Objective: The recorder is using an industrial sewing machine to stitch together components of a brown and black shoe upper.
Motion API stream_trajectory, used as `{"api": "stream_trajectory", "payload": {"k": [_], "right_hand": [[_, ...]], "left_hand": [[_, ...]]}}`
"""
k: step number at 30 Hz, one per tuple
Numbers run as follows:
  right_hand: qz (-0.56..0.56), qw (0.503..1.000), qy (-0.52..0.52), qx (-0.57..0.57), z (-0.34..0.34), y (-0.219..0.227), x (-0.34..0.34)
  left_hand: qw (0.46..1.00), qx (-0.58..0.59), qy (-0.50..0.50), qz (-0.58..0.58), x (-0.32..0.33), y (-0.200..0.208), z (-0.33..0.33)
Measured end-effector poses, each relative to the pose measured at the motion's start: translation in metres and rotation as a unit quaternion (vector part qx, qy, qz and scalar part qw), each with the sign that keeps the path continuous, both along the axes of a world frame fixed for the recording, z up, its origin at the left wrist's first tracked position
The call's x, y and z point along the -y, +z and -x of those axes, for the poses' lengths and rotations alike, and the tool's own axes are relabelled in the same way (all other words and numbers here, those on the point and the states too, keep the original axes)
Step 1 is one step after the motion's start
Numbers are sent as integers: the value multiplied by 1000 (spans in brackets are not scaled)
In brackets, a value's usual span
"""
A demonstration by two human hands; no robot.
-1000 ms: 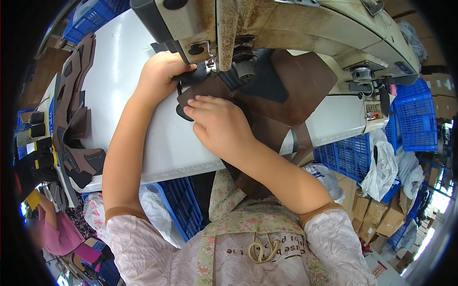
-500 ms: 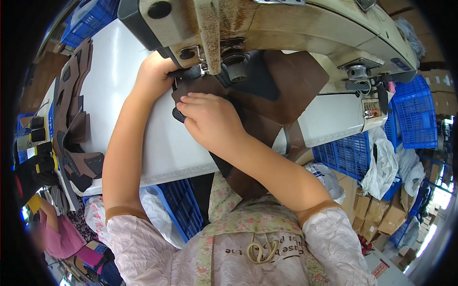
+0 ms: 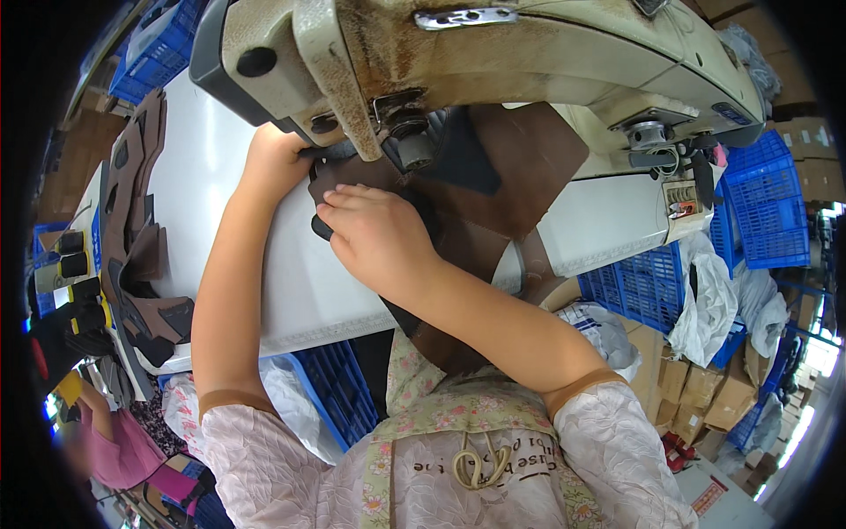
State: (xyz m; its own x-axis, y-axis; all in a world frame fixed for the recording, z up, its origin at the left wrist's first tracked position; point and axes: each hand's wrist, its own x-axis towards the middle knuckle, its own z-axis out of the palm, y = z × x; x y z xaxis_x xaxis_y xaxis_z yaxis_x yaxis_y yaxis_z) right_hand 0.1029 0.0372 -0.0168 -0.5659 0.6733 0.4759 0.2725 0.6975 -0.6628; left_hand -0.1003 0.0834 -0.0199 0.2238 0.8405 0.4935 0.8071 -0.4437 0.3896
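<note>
A large sheet of brown leather [image 3: 538, 167] with black lining patches lies under the head of a sewing machine [image 3: 493, 53] and hangs over the table's front edge toward my lap. My right hand [image 3: 379, 234] rests flat on the leather, fingers stretched out, just in front of the machine's needle area. Beyond it, my left hand [image 3: 275, 159] is closed on the leather's far-left edge, beside a dark strip. Its fingertips are partly hidden by the machine head, and the needle cannot be made out.
Several cut brown and black leather pieces [image 3: 132, 220] are stacked along the left of the white table [image 3: 291, 300]. Blue plastic crates [image 3: 767, 207] and cardboard boxes [image 3: 701, 392] stand to the right. Another blue crate [image 3: 339, 388] sits below the table edge. A person in pink [image 3: 115, 441] is at lower left.
The view has shifted slightly, so the machine head appears farther left and higher. Both hands keep their places on the leather, appearing slightly lower and more to the left.
</note>
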Motion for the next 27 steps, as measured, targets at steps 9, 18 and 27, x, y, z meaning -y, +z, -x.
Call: {"api": "stream_trajectory", "payload": {"k": [9,18,27], "right_hand": [[2,1000,7,25,0,1,3],[-44,986,41,158,-18,18,3],[880,463,98,-43,-146,-43,189]], "left_hand": [[999,-7,1,42,2,0,6],[998,-44,-13,45,14,10,-8],[999,6,-38,19,9,18,-18]]}}
